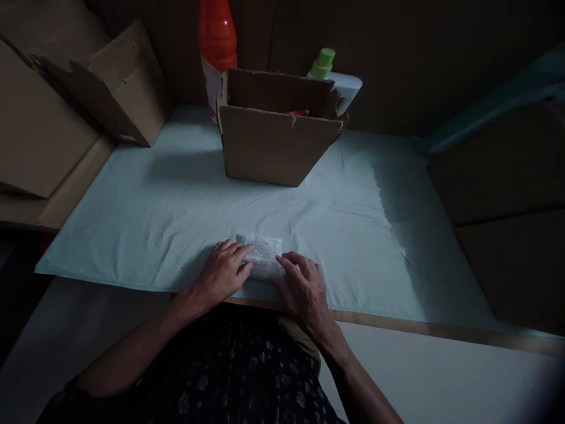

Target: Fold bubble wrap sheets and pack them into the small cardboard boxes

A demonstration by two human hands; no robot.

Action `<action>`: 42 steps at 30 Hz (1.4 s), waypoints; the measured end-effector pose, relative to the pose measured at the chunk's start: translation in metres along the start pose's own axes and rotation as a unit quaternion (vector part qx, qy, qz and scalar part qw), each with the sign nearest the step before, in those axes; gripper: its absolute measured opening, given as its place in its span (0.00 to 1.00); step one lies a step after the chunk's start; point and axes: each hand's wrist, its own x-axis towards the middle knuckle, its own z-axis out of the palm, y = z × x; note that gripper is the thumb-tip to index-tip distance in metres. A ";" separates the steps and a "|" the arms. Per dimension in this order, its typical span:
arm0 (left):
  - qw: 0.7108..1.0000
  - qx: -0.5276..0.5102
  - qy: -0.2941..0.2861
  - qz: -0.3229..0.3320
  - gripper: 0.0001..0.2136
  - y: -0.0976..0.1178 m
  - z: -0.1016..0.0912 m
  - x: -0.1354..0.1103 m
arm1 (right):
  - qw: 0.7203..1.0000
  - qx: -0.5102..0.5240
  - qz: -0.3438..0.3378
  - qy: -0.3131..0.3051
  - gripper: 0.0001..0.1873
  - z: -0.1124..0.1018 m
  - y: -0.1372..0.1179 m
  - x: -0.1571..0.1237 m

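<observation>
A small packet of clear bubble wrap [265,250] lies on the pale green cloth near the table's front edge. From the left, my left hand [223,268] holds it, fingertips over its top and thumb along its near side. At the other end, my right hand [304,282] grips the wrap with bent fingers and the thumb low on the near side. What the wrap encloses, if anything, I cannot make out.
Beyond the hands stands an open cardboard box [273,147] with something red inside. Behind it are an orange bottle [218,35] and a white bottle with a green cap [325,62]. Larger cardboard boxes flank the cloth [132,218] at left [48,123] and right [512,235].
</observation>
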 end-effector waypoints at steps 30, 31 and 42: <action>0.945 -0.007 0.307 0.112 0.25 -0.003 -0.090 0.104 | 0.904 0.363 0.191 -0.119 0.16 -0.043 0.037 0.023; 0.936 0.042 0.329 0.121 0.26 -0.009 -0.100 0.123 | 0.911 0.349 0.177 -0.129 0.16 -0.049 0.039 0.026; 0.929 0.092 0.327 0.146 0.11 -0.038 -0.092 0.159 | 0.999 0.012 0.035 0.040 0.11 -0.168 0.067 0.110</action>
